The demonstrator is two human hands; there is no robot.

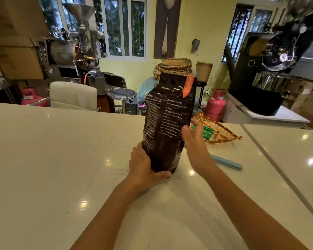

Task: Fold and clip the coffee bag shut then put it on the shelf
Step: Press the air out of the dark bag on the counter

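Head view: left hand [143, 168] steadies upright coffee bag [167, 121].

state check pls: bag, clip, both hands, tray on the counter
coffee bag: upright on the counter, top unfolded, no clip on it
left hand: grip closed around the bag's lower part
right hand: open, beside the bag, holding nothing
blue clip: lying flat on the counter right of the bag, untouched
woven tray: on the counter behind the right hand, green packets inside
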